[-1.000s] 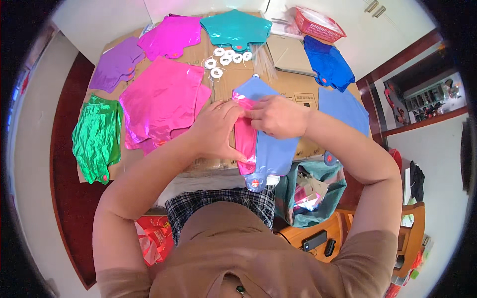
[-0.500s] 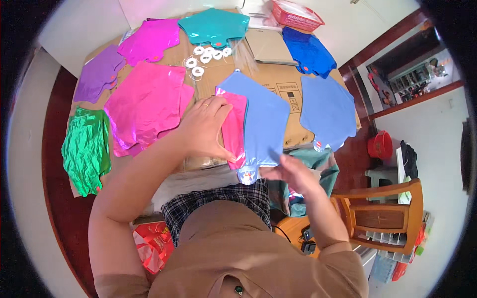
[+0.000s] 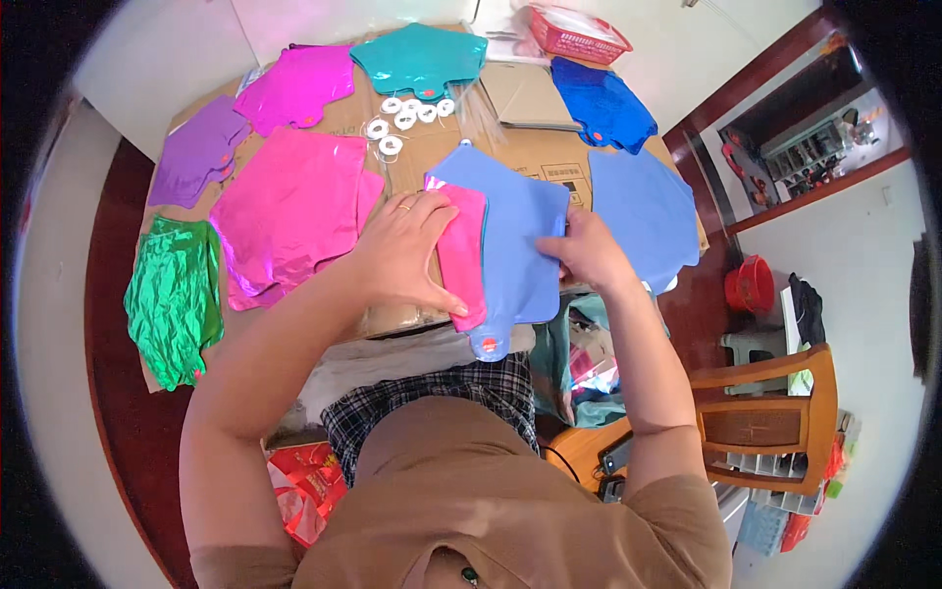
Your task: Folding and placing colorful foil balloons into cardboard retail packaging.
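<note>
The blue sheet (image 3: 520, 245) lies at the near edge of the cardboard-topped bench (image 3: 410, 165), a pink panel (image 3: 463, 260) along its left side. The left hand (image 3: 400, 253), thumb and fingers spread apart, presses on the panel. The right hand (image 3: 592, 253) is clamped on the sheet's right edge. A pink stack (image 3: 289, 206) lies to the left, white rolls (image 3: 390, 145) beyond.

Red basket (image 3: 581, 45) up at the back, then a red bucket (image 3: 749, 285), grey stool (image 3: 748, 346) and wooden chair (image 3: 827, 422) off right.
</note>
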`<move>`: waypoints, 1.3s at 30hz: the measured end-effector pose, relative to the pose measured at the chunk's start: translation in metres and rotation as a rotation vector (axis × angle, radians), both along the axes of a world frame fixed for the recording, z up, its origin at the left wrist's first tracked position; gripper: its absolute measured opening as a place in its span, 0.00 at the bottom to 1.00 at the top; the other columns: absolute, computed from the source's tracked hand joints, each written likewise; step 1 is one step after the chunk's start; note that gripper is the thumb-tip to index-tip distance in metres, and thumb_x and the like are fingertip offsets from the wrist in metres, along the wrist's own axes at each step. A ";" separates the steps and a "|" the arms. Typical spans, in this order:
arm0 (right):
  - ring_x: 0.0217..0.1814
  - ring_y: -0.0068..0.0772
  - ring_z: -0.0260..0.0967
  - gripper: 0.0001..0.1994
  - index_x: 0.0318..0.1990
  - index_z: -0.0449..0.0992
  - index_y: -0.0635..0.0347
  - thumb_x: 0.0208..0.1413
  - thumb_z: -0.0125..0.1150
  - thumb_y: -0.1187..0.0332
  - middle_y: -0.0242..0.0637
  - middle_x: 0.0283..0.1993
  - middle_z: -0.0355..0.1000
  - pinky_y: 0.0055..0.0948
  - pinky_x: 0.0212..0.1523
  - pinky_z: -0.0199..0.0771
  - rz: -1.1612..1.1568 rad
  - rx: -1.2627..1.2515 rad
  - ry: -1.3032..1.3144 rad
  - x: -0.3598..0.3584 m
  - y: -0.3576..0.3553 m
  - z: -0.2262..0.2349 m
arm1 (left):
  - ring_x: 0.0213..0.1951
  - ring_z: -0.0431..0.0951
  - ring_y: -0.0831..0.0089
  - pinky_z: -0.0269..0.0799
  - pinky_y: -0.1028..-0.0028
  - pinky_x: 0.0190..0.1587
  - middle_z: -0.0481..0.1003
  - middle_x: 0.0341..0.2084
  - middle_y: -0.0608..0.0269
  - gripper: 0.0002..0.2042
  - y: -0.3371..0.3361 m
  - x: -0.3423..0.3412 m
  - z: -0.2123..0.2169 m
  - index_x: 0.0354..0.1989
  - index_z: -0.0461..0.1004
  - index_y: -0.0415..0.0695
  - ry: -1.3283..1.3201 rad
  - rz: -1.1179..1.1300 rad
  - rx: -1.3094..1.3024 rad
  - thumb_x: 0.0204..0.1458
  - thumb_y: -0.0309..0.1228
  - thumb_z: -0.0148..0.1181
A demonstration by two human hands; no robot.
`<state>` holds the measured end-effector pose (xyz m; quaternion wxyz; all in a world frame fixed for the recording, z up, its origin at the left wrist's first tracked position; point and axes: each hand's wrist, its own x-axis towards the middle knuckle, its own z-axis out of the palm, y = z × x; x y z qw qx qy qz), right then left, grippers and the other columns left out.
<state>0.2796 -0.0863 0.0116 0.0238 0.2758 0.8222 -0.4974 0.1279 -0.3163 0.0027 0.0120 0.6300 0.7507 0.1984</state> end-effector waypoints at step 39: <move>0.36 0.41 0.67 0.10 0.34 0.75 0.61 0.42 0.56 0.70 0.37 0.28 0.68 0.41 0.42 0.65 0.199 1.036 0.501 -0.042 -0.097 -0.025 | 0.60 0.58 0.50 0.46 0.54 0.65 0.59 0.57 0.44 0.61 -0.003 -0.006 -0.013 0.64 0.46 0.38 -0.141 0.036 0.080 0.21 0.52 0.75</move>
